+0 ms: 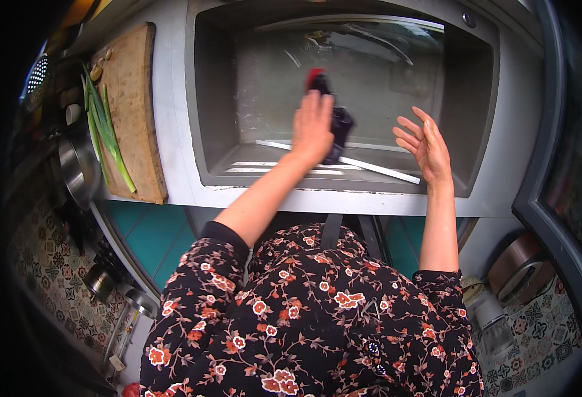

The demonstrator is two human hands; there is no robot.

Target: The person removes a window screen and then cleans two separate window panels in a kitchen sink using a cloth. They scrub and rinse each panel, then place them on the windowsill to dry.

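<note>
A dark cloth (340, 130) with a red end lies against a clear glass panel (370, 99) inside the grey sink (216, 99). My left hand (313, 130), blurred by motion, is over the cloth with its fingers stretched forward; part of the cloth is hidden beneath it. To the right, my right hand (425, 145) is raised over the sink's near right part, palm turned inward, fingers apart and holding nothing. A loose white strip (380, 170) slants across the near side of the sink, below the cloth.
A wooden cutting board (132, 99) with green onions (107, 129) and garlic cloves (96, 73) is on the left counter. Metal bowls (78, 171) stand beyond its left side. A dark window frame (544, 149) crosses the right side. A rounded appliance (522, 270) sits below it.
</note>
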